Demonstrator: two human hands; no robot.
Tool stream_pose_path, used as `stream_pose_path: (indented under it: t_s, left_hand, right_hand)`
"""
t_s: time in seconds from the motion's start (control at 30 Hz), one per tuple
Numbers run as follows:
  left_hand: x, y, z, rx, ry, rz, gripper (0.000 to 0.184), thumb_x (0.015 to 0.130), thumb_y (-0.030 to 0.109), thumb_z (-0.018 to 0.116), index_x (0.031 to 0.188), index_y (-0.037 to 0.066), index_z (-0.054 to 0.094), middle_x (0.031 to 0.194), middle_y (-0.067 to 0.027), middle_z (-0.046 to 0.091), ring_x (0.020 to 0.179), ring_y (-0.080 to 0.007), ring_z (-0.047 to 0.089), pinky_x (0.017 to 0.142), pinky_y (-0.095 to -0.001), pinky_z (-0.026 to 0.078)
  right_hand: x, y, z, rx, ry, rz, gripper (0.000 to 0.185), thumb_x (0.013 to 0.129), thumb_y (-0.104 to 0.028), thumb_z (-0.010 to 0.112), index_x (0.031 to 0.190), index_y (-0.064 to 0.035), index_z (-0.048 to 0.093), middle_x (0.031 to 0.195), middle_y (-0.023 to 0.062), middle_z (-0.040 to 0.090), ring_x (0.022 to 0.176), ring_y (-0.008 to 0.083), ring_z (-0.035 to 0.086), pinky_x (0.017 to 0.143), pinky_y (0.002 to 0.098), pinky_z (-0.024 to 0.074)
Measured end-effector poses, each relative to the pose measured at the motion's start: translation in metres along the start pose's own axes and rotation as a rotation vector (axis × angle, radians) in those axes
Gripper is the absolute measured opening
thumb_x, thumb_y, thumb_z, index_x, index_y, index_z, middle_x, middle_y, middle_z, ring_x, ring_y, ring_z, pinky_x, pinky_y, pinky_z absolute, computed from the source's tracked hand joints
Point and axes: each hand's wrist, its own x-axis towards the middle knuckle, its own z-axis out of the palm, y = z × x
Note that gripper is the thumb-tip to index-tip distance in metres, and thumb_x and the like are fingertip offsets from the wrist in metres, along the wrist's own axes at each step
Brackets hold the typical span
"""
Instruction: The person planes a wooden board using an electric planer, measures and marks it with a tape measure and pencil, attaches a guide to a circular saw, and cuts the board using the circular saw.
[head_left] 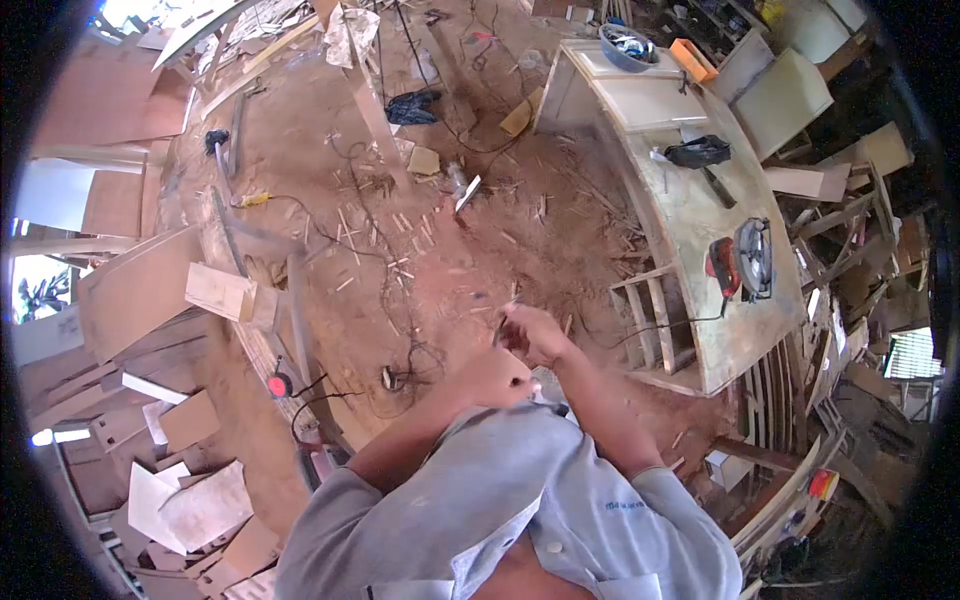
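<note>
Reddish-brown floor (455, 285) littered with pale wood splinters (403, 221); at near centre, small dark slender object (499, 330) in nearly closed pinch of right hand (535, 336), beside loosely curled left hand (495, 379), grip contents indiscernible.

Matt wooden workbench (690, 235), metal and plastic
Circular saw (733, 265) near its right edge: red plastic, shiny grey metal.

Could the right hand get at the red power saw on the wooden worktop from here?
Probably not without moving closer: the power saw lies well off to the right on the worktop. Nothing seems to cover it, but the right hand seems busy with a thin dark item.
</note>
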Motion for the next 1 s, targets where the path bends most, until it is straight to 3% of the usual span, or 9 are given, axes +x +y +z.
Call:
stream_pose_path:
  t_s: [0.13, 0.27, 0.33, 0.4, 0.53, 0.73, 0.83, 0.97, 1.0]
  left_hand:
    - [-0.033, 0.004, -0.045, -0.16, 0.115, -0.11, 0.041, 0.095, 0.035, 0.071, 0.074, 0.0, 0.068, 0.07, -0.0201, 0.063, 0.061, -0.0382, 0.059, 0.059, -0.047, 0.045]
    - [-0.087, -0.079, -0.035, 0.066, 0.028, -0.408, 0.049, 0.094, 0.044, 0.071, 0.074, -0.001, 0.066, 0.068, -0.0238, 0.057, 0.059, -0.0369, 0.058, 0.059, -0.0479, 0.044]
    - [-0.11, -0.105, -0.033, 0.136, -0.021, -0.52, 0.049, 0.092, 0.045, 0.072, 0.075, -0.001, 0.066, 0.071, -0.0255, 0.058, 0.061, -0.0386, 0.06, 0.059, -0.0483, 0.044]
    - [-0.122, -0.148, -0.011, 0.17, 0.056, -0.438, 0.048, 0.089, 0.044, 0.073, 0.075, -0.001, 0.066, 0.073, -0.026, 0.06, 0.064, -0.0405, 0.062, 0.06, -0.0492, 0.046]
    - [-0.061, -0.154, -0.033, 0.103, 0.012, -0.512, 0.039, 0.083, 0.039, 0.075, 0.079, 0.001, 0.069, 0.079, -0.0254, 0.065, 0.073, -0.0431, 0.067, 0.065, -0.0517, 0.05]
    - [0.105, -0.163, -0.074, 0.173, 0.157, -0.267, 0.034, 0.083, 0.039, 0.076, 0.099, 0.009, 0.077, 0.093, -0.0169, 0.075, 0.086, -0.0425, 0.07, 0.076, -0.0516, 0.056]
    - [0.179, -0.132, -0.121, 0.159, 0.279, -0.159, 0.033, 0.086, 0.037, 0.075, 0.104, 0.009, 0.076, 0.101, -0.0159, 0.076, 0.092, -0.0404, 0.071, 0.083, -0.051, 0.057]
    - [0.239, -0.143, -0.172, 0.154, 0.238, -0.387, 0.029, 0.091, 0.03, 0.074, 0.108, 0.006, 0.075, 0.108, -0.0187, 0.074, 0.101, -0.0378, 0.071, 0.088, -0.0495, 0.056]
    - [0.248, -0.16, -0.18, 0.158, 0.225, -0.453, 0.029, 0.092, 0.03, 0.074, 0.108, 0.005, 0.075, 0.107, -0.0187, 0.074, 0.1, -0.0376, 0.072, 0.087, -0.0487, 0.057]
  right_hand:
    - [0.036, -0.022, -0.014, 0.187, 0.265, -0.296, 0.028, 0.112, -0.031, 0.055, 0.102, -0.0056, 0.062, 0.08, 0.0068, 0.062, 0.081, 0.0263, 0.065, 0.083, 0.0463, 0.0573]
    - [0.03, -0.126, -0.012, 0.439, 0.386, -0.468, 0.03, 0.113, -0.034, 0.052, 0.092, -0.0127, 0.058, 0.068, -0.0005, 0.047, 0.061, 0.0179, 0.047, 0.062, 0.0377, 0.0456]
    - [0.023, -0.168, -0.031, 0.344, 0.378, -0.579, 0.023, 0.111, -0.032, 0.056, 0.098, -0.0134, 0.058, 0.067, -0.0021, 0.044, 0.057, 0.0149, 0.041, 0.055, 0.0348, 0.0379]
    - [0.012, -0.202, -0.03, 0.301, 0.549, -0.599, 0.019, 0.11, -0.031, 0.061, 0.101, -0.014, 0.06, 0.067, -0.0035, 0.044, 0.057, 0.0122, 0.04, 0.053, 0.0316, 0.0339]
    - [0.01, -0.255, -0.039, 0.116, 0.618, -0.819, 0.019, 0.109, -0.029, 0.062, 0.11, -0.0107, 0.064, 0.068, -0.0054, 0.039, 0.056, 0.008, 0.035, 0.049, 0.0271, 0.0263]
    - [0.049, -0.3, -0.065, -0.146, 0.616, -0.806, 0.02, 0.108, -0.027, 0.063, 0.112, -0.0083, 0.068, 0.069, -0.0079, 0.041, 0.059, 0.0044, 0.036, 0.052, 0.0263, 0.0255]
    - [0.066, -0.331, -0.066, -0.375, 0.554, -0.64, 0.019, 0.107, -0.027, 0.065, 0.112, -0.0096, 0.071, 0.074, -0.0113, 0.047, 0.064, 0.0026, 0.04, 0.055, 0.0258, 0.0283]
    - [0.094, -0.357, -0.081, -0.538, 0.395, -0.458, 0.019, 0.108, -0.027, 0.064, 0.109, -0.0103, 0.073, 0.077, -0.0118, 0.047, 0.067, 0.0022, 0.04, 0.057, 0.0251, 0.0286]
    - [0.102, -0.361, -0.09, -0.609, 0.41, -0.412, 0.023, 0.108, -0.028, 0.063, 0.108, -0.0075, 0.074, 0.078, -0.0078, 0.054, 0.07, 0.0054, 0.048, 0.062, 0.0265, 0.0381]
